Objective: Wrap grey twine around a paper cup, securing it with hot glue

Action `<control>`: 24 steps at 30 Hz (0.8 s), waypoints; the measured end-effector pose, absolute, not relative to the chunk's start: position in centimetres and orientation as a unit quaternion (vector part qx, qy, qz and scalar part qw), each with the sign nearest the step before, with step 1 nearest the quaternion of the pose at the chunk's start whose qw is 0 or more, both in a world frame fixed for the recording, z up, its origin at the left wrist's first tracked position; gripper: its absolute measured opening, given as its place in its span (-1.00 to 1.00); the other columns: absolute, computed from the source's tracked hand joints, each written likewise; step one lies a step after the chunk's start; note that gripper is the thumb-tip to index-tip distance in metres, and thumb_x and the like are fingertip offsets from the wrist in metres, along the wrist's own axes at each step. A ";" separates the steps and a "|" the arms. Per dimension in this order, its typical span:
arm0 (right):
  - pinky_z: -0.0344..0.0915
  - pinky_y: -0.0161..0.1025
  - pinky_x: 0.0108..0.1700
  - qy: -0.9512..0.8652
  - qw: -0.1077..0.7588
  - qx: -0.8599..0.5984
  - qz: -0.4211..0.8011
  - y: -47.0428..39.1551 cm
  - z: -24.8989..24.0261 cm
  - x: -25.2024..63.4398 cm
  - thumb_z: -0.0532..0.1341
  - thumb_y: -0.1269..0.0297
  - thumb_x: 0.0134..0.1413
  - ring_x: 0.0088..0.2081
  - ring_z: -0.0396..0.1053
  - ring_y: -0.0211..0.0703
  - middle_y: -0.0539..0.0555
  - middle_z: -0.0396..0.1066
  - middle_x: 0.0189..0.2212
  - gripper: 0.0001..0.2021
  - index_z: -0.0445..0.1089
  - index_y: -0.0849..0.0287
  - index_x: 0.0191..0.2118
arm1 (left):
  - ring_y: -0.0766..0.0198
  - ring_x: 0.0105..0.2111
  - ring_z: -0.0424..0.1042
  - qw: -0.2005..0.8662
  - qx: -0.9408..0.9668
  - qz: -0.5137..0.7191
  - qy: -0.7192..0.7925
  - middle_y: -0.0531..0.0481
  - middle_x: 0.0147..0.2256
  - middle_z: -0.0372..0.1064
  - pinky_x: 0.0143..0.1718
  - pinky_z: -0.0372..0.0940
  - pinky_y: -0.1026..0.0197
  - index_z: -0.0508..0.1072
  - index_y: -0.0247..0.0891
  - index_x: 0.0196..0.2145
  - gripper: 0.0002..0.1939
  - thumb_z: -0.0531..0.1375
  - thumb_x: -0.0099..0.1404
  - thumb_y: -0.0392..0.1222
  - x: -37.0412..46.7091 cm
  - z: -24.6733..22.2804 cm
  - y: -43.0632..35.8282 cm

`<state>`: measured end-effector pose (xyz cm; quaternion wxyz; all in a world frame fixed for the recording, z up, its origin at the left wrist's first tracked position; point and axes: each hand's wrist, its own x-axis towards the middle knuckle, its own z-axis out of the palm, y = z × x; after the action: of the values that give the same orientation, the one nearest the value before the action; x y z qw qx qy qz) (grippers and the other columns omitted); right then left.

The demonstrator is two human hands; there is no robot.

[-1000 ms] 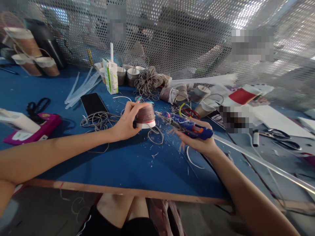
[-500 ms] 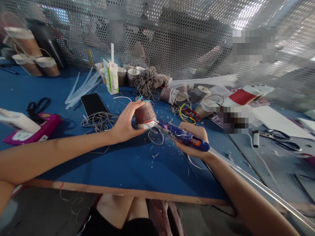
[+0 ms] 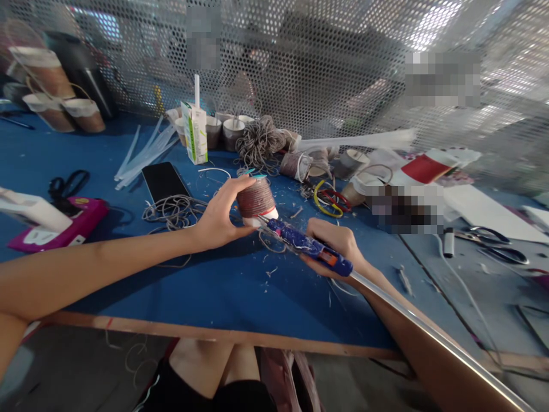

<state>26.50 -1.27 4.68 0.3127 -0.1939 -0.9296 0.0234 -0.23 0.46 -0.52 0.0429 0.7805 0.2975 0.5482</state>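
Observation:
Near the middle of the blue table, my left hand [image 3: 221,214] grips a small cup wrapped in brown cord [image 3: 256,198]. The cup is tilted, and its white, uncovered band faces down and right. My right hand [image 3: 332,246] is closed around a blue glue gun [image 3: 306,240], with a long clear glue stick [image 3: 420,320] running out of its back. The gun's nozzle is at the white band, beside the lowest cord. Loose grey cord [image 3: 174,210] lies left of my left hand, partly over a black phone [image 3: 164,182].
Behind stand a drink carton [image 3: 195,134], several cups and a cord bundle [image 3: 259,143]. A magenta power strip [image 3: 90,214] lies left. Scissors [image 3: 493,240] and white paper [image 3: 489,212] lie right. Yellow-handled cutters [image 3: 323,200] sit nearer. Perforated metal [image 3: 274,63] rises behind.
The glue gun and my right hand have moved left and slightly down. The nozzle has shifted from the cup's right side to lower on its white band.

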 end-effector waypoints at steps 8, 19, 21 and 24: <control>-0.01 -0.30 -0.54 -0.929 0.302 -0.213 0.018 -1.6 4.8 26.4 0.19 0.28 0.03 -0.57 0.03 -0.29 -0.10 0.07 -0.59 -0.78 0.07 0.05 -0.44 | -0.13 0.22 0.33 0.073 0.781 0.544 0.297 -0.28 0.17 0.30 0.20 0.35 -0.20 0.16 -0.14 0.25 -0.21 0.31 0.20 0.21 -0.4 -0.5 0.5; -0.02 -0.30 -0.53 -0.927 0.301 -0.224 0.016 -1.7 4.8 26.4 0.18 0.30 0.01 -0.59 0.01 -0.29 -0.11 0.07 -0.60 -0.78 0.05 0.05 -0.45 | -0.11 0.22 0.34 0.069 0.778 0.547 0.300 -0.27 0.18 0.30 0.22 0.34 -0.22 0.15 -0.11 0.25 -0.23 0.31 0.21 0.19 -0.2 -0.7 0.5; -0.02 -0.30 -0.54 -0.927 0.305 -0.218 0.015 -1.7 5.0 26.4 0.19 0.31 0.02 -0.60 0.01 -0.29 -0.11 0.08 -0.60 -0.78 0.06 0.05 -0.45 | -0.10 0.22 0.34 0.063 0.778 0.548 0.301 -0.26 0.19 0.29 0.22 0.35 -0.21 0.14 -0.11 0.25 -0.24 0.32 0.22 0.15 -0.2 -0.7 0.5; -0.02 -0.30 -0.55 -0.925 0.308 -0.221 0.015 -1.7 5.3 26.4 0.19 0.32 0.01 -0.61 0.01 -0.29 -0.12 0.06 -0.60 -0.78 0.05 0.04 -0.45 | -0.08 0.22 0.35 0.058 0.776 0.554 0.295 -0.27 0.19 0.28 0.21 0.35 -0.19 0.13 -0.12 0.26 -0.24 0.33 0.23 0.10 -0.2 -0.6 0.5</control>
<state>26.39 -1.67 5.25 0.3084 -0.2214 -0.9250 0.0146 -0.17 0.48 -0.62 0.0578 0.7763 0.2954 0.5538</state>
